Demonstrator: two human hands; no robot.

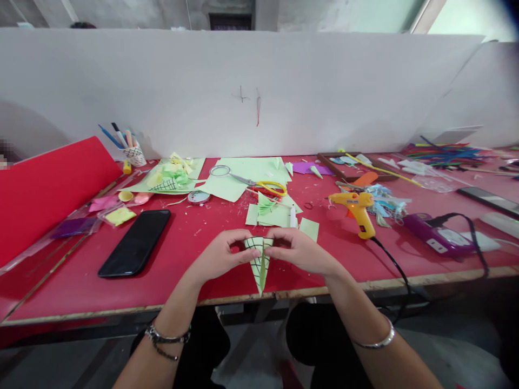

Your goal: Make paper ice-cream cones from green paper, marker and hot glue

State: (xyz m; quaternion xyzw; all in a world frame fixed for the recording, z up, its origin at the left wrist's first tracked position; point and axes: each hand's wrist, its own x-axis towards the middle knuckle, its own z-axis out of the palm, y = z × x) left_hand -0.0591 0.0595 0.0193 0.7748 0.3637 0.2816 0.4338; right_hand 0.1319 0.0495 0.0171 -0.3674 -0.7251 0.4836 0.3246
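Observation:
Both my hands hold a light green paper cone (259, 262) with a black grid drawn on it, its tip pointing down over the table's front edge. My left hand (222, 253) pinches the cone's upper left side with curled fingers. My right hand (299, 249) pinches its upper right side the same way. The cone's open seam runs down the middle between my thumbs. Behind my hands lie green paper pieces (272, 214) and a white marker (292, 216).
A black phone (135, 242) lies left on the red table (194, 270). Yellow-handled scissors (251, 182) rest on green sheets. A yellow glue gun (358, 209) with its black cord and a purple device (433, 233) sit right. A pen cup (133, 153) stands back left, a white wall behind.

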